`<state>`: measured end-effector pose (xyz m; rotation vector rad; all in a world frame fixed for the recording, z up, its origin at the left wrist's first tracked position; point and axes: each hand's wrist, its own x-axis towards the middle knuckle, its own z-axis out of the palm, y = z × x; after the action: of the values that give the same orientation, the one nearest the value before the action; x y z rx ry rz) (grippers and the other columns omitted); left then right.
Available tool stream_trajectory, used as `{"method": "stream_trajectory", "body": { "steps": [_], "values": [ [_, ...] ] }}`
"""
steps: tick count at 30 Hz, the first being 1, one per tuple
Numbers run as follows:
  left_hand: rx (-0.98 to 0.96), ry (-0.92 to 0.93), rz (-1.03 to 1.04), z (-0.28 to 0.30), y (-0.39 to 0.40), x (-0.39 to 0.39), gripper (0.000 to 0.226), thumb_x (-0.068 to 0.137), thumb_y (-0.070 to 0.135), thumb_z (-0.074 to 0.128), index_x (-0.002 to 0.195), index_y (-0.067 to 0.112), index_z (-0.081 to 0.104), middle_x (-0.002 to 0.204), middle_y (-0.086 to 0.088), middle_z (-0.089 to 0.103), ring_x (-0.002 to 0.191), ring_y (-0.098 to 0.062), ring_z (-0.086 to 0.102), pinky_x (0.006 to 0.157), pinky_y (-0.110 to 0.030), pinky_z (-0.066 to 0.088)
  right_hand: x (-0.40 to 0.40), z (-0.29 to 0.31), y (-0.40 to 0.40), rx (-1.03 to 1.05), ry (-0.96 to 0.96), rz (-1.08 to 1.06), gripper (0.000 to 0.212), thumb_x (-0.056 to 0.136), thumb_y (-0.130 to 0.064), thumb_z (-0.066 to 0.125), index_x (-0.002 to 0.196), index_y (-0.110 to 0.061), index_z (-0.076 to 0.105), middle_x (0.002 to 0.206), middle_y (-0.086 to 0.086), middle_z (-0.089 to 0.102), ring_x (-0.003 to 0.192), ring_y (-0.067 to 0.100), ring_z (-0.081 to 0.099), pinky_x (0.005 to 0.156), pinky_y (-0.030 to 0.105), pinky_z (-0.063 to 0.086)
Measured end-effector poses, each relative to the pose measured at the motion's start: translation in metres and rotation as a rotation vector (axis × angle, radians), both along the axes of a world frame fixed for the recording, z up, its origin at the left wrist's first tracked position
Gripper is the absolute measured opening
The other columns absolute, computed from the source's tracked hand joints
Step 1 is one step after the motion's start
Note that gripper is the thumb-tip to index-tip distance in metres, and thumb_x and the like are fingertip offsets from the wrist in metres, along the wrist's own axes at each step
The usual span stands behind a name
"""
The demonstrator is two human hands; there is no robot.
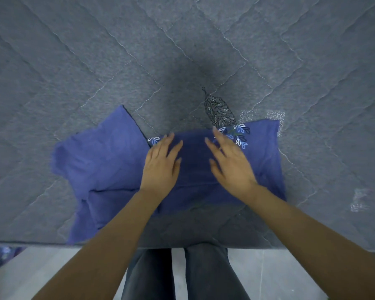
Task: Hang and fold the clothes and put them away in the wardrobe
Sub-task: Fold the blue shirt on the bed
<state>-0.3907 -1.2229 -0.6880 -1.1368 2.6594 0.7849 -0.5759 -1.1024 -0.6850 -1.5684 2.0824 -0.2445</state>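
Both grips released: left hand (160, 163) and right hand (232, 163) flat on blue garment (108, 161) atop bed (182, 50).

Head view — steeply downward, close

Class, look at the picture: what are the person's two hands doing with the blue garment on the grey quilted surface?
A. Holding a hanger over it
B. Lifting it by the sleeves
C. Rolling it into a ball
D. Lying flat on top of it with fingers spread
D: the left hand and right hand lie open, fingers spread, on the blue garment.
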Motion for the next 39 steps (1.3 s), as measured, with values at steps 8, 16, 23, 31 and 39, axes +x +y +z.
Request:
{"method": "stream_trajectory", "body": {
  "steps": [8, 16, 23, 31, 39],
  "values": [
    [-0.051, -0.29, -0.056, -0.047, 0.008, -0.003, 0.061, 0.103, 0.048, 0.016, 0.146, 0.033, -0.022, 0.157, 0.0, -0.028, 0.146, -0.018, -0.023, 0.117, -0.046, -0.018, -0.056, -0.049, 0.015, 0.239, 0.186, -0.149, 0.065, 0.102, -0.048, 0.026, 0.155, -0.021, 0.0, 0.162, -0.004, -0.007, 0.149, 0.013, -0.008, 0.122, 0.041, -0.002],
    [0.109, 0.258, 0.202, 0.014, -0.055, 0.019, 0.037, 0.102, 0.022, 0.042, 0.133, 0.008, 0.056, 0.141, -0.013, 0.052, 0.127, -0.03, 0.05, 0.109, -0.034, 0.032, -0.03, -0.01, -0.015, 0.143, 0.175, -0.404, 0.059, 0.095, -0.018, 0.049, 0.149, -0.005, 0.031, 0.155, 0.014, 0.031, 0.145, 0.028, 0.025, 0.121, 0.044, 0.006],
    [0.065, -0.002, 0.422, 0.006, -0.153, 0.081, 0.05, 0.094, 0.04, 0.06, 0.135, 0.013, 0.051, 0.133, -0.014, 0.05, 0.124, -0.034, 0.044, 0.102, -0.043, 0.034, 0.116, 0.013, -0.086, 0.238, -0.121, -0.285, 0.035, 0.092, -0.043, 0.059, 0.108, -0.013, 0.065, 0.099, 0.007, 0.067, 0.097, 0.028, 0.06, 0.082, 0.037, 0.043],
    [0.467, 0.018, 0.207, -0.019, -0.193, 0.084, 0.03, 0.089, 0.038, 0.067, 0.085, 0.01, 0.058, 0.075, -0.001, 0.05, 0.071, -0.014, 0.046, 0.066, -0.029, 0.035, 0.175, -0.008, -0.121, 0.139, -0.656, -0.952, 0.022, 0.084, -0.018, 0.074, 0.082, -0.014, 0.052, 0.07, -0.003, 0.056, 0.064, 0.009, 0.05, 0.064, 0.028, 0.041],
    [0.609, 0.228, 0.252, 0.04, -0.142, 0.18, 0.024, 0.094, 0.04, 0.056, 0.085, 0.019, 0.059, 0.065, 0.007, 0.058, 0.059, 0.004, 0.05, 0.06, -0.015, 0.042, 0.175, 0.019, -0.091, -0.028, -0.967, -0.852, 0.044, 0.077, 0.011, 0.073, 0.116, -0.004, 0.059, 0.076, 0.013, 0.048, 0.075, 0.01, 0.049, 0.074, 0.019, 0.046]
  ]
}}
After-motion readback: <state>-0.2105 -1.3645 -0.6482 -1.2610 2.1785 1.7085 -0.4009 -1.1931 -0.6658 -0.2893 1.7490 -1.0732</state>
